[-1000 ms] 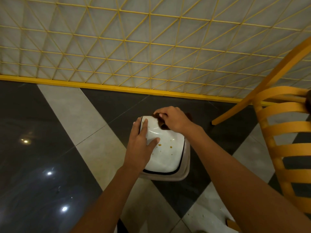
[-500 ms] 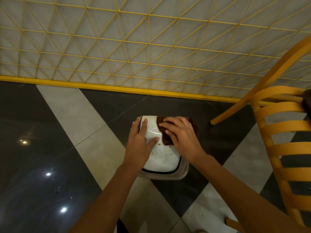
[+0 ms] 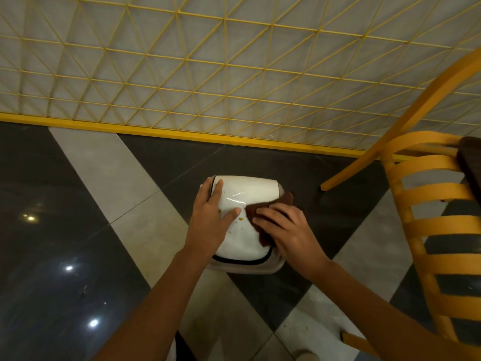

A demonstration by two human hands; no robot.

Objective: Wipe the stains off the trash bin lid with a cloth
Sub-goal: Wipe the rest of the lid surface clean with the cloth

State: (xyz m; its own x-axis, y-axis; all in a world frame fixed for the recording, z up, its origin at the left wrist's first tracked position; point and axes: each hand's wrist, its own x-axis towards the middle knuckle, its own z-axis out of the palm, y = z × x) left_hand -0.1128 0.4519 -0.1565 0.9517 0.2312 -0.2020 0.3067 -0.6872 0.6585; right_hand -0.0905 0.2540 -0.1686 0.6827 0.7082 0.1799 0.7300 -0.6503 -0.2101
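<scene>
So, the white trash bin lid (image 3: 247, 199) sits just below the middle of the view, closed on its grey bin (image 3: 244, 269), which stands on the floor (image 3: 65, 204). A few small orange-brown stains (image 3: 241, 219) dot the lid a bit left of its centre, and the biggest is right between the left thumb and the cloth.

The brown cloth (image 3: 263, 209) lies on the lid's 3 o'clock side, with one corner poking past the edge toward 2 o'clock. The right hand (image 3: 289, 235) is on top of it, fingers fairly straight and pointing toward 9 o'clock. There's no curled grip, it's just pressing the cloth flat onto the lid.

The left hand (image 3: 210, 220) lies flat along the lid's 9 o'clock edge, fingers stretched toward 12 o'clock and thumb spread toward the stains. Its grip is slack too: nothing pinched, just resting on the lid.

The floor is glossy dark tile with pale diagonal bands and a few light reflections off at 8 o'clock. At 3 o'clock from the bin there's a yellow slatted chair (image 3: 437, 194). At 12 o'clock a yellow baseboard (image 3: 156, 130) runs under a grey lattice wall (image 3: 225, 61) of yellow triangles.
</scene>
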